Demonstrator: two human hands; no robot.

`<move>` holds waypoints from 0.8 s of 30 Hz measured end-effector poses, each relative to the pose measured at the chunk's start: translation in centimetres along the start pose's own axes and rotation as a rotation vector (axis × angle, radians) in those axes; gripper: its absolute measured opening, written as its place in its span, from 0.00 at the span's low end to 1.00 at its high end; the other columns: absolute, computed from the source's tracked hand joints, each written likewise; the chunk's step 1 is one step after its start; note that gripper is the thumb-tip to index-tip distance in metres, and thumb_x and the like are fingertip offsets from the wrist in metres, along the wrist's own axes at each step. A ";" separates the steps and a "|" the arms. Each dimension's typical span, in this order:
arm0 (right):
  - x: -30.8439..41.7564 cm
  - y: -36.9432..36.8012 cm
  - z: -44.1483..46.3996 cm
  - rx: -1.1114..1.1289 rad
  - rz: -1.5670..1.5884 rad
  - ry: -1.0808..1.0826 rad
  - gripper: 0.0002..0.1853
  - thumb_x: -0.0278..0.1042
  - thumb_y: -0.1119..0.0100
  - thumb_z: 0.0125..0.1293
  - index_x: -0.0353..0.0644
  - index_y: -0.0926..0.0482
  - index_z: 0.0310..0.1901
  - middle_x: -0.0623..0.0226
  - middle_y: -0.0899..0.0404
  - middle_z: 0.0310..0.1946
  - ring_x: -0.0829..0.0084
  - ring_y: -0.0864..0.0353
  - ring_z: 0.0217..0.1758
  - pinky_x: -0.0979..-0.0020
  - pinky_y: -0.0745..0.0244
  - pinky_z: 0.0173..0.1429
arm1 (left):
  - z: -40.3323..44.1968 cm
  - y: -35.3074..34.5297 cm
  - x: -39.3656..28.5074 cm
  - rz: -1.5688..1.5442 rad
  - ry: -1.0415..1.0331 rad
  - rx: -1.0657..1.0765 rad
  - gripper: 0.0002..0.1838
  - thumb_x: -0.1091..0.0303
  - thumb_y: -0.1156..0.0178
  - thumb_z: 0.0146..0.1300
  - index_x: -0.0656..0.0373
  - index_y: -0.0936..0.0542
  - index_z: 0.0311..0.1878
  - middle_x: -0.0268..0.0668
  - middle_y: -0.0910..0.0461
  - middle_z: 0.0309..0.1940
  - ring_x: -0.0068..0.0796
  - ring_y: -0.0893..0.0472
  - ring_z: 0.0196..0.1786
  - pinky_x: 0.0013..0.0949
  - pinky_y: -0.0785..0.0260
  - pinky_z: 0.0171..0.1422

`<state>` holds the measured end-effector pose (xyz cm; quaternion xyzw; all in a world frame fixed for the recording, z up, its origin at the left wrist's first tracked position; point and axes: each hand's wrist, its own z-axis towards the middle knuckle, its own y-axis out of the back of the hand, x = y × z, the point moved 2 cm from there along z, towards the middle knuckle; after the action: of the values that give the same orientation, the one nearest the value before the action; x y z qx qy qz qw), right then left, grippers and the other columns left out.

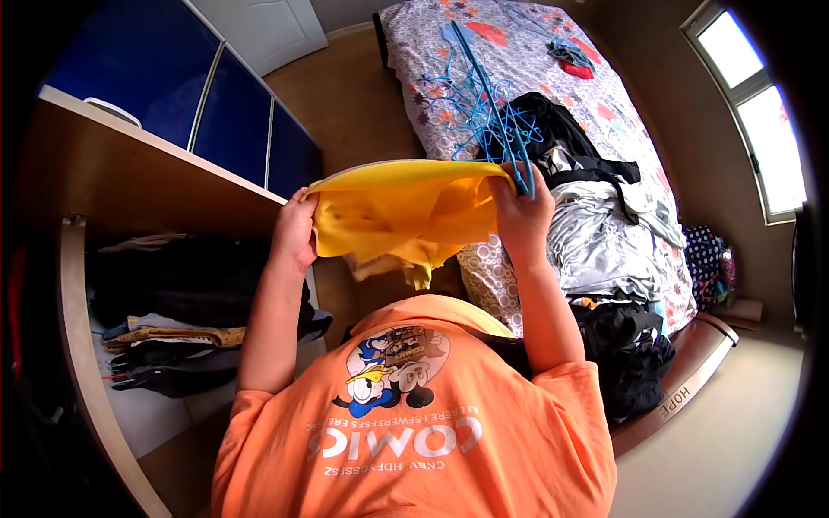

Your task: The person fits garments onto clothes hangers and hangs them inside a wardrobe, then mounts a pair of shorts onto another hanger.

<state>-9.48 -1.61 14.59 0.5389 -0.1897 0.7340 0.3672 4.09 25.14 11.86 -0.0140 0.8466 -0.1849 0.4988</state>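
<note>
A yellow garment [406, 203] is stretched by its upper edge between my two hands, its lower part hanging in folds in front of my body. I cannot make out what kind of garment it is. My left hand [296, 231] is closed on its left corner. With my right hand [525, 211] I grip the right corner together with a blue clothes hanger [490, 95], which points up and away over the bed. Several more blue hangers [484, 108] lie in a tangle on the bed beyond.
The bed [423, 43] with a flowered sheet is ahead and right, holding black clothes [553, 125], white-grey clothes [604, 233] and a small grey-and-red bundle [574, 60]. On the left, a wardrobe with blue doors [229, 112] has folded dark clothes [190, 281] inside. A window [751, 104] is at right.
</note>
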 end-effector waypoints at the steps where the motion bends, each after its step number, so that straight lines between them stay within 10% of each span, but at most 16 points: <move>1: -0.5 0.1 0.2 0.000 -0.009 -0.041 0.05 0.23 0.39 0.57 0.38 0.23 0.35 0.73 0.24 0.22 0.87 0.30 0.24 0.81 0.33 0.30 | -0.3 -0.3 -0.4 -0.039 0.021 0.067 0.11 0.67 0.52 0.69 0.61 0.28 0.51 0.41 0.23 0.45 0.33 0.21 0.47 0.37 0.27 0.52; 4: -2.3 0.2 0.8 -0.016 0.267 -0.183 0.05 0.19 0.42 0.57 0.35 0.24 0.36 0.75 0.25 0.22 0.87 0.31 0.27 0.83 0.33 0.34 | -1.7 -1.1 -1.6 -0.004 0.089 0.164 0.14 0.67 0.47 0.67 0.65 0.27 0.50 0.41 0.22 0.43 0.34 0.20 0.47 0.36 0.27 0.52; 6: -2.5 0.5 1.0 -0.008 0.293 -0.211 0.06 0.17 0.43 0.58 0.34 0.24 0.36 0.73 0.23 0.25 0.86 0.28 0.30 0.82 0.32 0.37 | -2.0 -0.9 -1.5 0.829 -0.117 0.409 0.17 0.66 0.40 0.63 0.66 0.26 0.51 0.40 0.20 0.43 0.35 0.20 0.50 0.32 0.28 0.53; 10: -2.3 -0.5 0.7 0.060 0.155 -0.148 0.07 0.18 0.42 0.56 0.34 0.24 0.37 0.65 0.17 0.31 0.83 0.23 0.33 0.80 0.29 0.39 | -0.3 -0.1 -1.6 1.367 -0.436 -0.090 0.13 0.69 0.36 0.57 0.68 0.25 0.40 0.36 0.20 0.32 0.31 0.19 0.40 0.35 0.28 0.47; 12: -2.8 -0.6 0.8 0.066 -0.033 -0.096 0.07 0.20 0.40 0.55 0.33 0.23 0.37 0.64 0.17 0.29 0.82 0.23 0.30 0.79 0.29 0.37 | 0.0 -0.1 -1.9 1.354 -0.456 -0.165 0.07 0.73 0.40 0.60 0.66 0.26 0.38 0.37 0.21 0.34 0.33 0.19 0.41 0.35 0.28 0.47; 14: -3.4 -0.6 1.0 0.073 0.002 -0.093 0.07 0.22 0.39 0.55 0.33 0.23 0.36 0.63 0.18 0.28 0.82 0.23 0.29 0.78 0.28 0.36 | 0.7 0.7 -0.9 0.304 -0.222 -0.092 0.05 0.77 0.45 0.61 0.63 0.27 0.40 0.40 0.21 0.39 0.37 0.19 0.45 0.36 0.27 0.49; 16: -3.8 -0.4 1.2 0.085 0.041 -0.086 0.07 0.23 0.38 0.54 0.33 0.22 0.36 0.63 0.18 0.27 0.81 0.23 0.28 0.78 0.28 0.35 | -0.1 0.2 -0.7 -0.079 0.121 0.112 0.17 0.72 0.54 0.67 0.66 0.31 0.57 0.47 0.24 0.51 0.41 0.23 0.55 0.41 0.29 0.59; 22: -4.4 1.3 1.2 0.200 -0.168 -0.236 0.09 0.23 0.39 0.58 0.34 0.22 0.41 0.71 0.22 0.29 0.84 0.25 0.32 0.81 0.29 0.38 | -1.7 -1.1 -1.1 0.017 0.239 0.279 0.21 0.63 0.52 0.68 0.66 0.31 0.59 0.47 0.26 0.55 0.41 0.25 0.58 0.44 0.32 0.63; 24: -4.1 1.8 0.9 0.176 -0.148 -0.157 0.11 0.30 0.34 0.54 0.35 0.21 0.37 0.71 0.28 0.17 0.83 0.33 0.20 0.78 0.35 0.27 | -1.8 -1.2 -1.2 -0.063 0.241 0.284 0.21 0.62 0.51 0.68 0.65 0.32 0.60 0.45 0.26 0.56 0.40 0.25 0.58 0.44 0.33 0.63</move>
<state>-9.61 -4.81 11.27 0.6374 -0.1123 0.6742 0.3557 2.96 24.78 14.04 0.0522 0.8649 -0.3184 0.3846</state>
